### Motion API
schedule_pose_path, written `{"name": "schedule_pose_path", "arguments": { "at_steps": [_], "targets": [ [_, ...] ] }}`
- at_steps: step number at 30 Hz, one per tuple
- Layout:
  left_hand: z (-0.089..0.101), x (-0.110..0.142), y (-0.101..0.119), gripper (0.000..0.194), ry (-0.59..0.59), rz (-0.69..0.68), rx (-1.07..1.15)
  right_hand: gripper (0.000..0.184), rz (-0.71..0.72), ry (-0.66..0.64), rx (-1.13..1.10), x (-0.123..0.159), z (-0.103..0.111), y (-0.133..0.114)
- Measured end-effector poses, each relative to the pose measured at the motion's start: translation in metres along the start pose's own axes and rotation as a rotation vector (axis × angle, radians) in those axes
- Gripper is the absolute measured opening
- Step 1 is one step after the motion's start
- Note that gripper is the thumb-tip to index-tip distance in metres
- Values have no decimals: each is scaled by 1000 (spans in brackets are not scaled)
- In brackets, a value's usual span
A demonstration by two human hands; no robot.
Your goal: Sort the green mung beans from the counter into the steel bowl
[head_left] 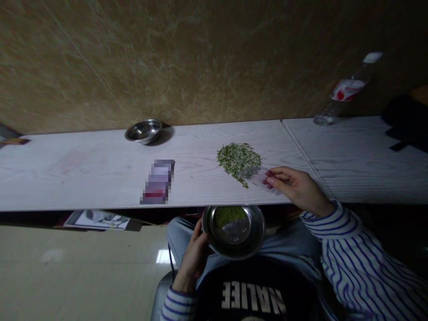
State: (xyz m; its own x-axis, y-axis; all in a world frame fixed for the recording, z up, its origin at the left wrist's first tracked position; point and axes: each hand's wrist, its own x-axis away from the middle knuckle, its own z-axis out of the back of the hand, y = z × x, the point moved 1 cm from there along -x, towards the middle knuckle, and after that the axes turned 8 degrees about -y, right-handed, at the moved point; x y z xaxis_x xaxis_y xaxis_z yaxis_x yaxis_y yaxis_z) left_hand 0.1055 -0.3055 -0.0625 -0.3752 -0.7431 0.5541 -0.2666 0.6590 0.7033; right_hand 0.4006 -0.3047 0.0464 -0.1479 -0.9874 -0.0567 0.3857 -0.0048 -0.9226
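Note:
My left hand (196,254) grips the left rim of a steel bowl (256,243) held over my lap, just under the table edge. Small green beans (230,216) lie in the far part of that bowl. On the tabletop, more of the same green beans (238,158) are spread in a loose patch with a tail toward me. My right hand (290,185) pinches a thin clear plastic piece (256,174) at the patch's near right side. The clear piece's exact kind and outline are hard to make out.
A second steel bowl (143,131) stands near the wall. A blurred-out phone-like rectangle (158,182) lies at the table's front edge. Farther right stands a clear bottle (347,89) with a white cap, beside a dark bundle (408,118). Papers (100,220) show on a shelf below.

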Motion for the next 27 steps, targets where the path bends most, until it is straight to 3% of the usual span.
{"name": "schedule_pose_path", "arguments": {
  "at_steps": [7, 12, 21, 27],
  "targets": [
    [5, 3, -6, 70, 35, -23, -22, 55, -54, 143, -31, 14, 28, 20],
    [0, 2, -12, 71, -15, -33, -17, 53, -36, 140, 13, 13, 28, 32],
    [-4, -3, -17, 64, -37, -24, -7, 28, 65, -80, 245, 9, 11, 30],
    [-2, -9, -25, 67, -68, -10, 69, 27, 82, -200, 409, -22, 1, 22]
  ]
}}
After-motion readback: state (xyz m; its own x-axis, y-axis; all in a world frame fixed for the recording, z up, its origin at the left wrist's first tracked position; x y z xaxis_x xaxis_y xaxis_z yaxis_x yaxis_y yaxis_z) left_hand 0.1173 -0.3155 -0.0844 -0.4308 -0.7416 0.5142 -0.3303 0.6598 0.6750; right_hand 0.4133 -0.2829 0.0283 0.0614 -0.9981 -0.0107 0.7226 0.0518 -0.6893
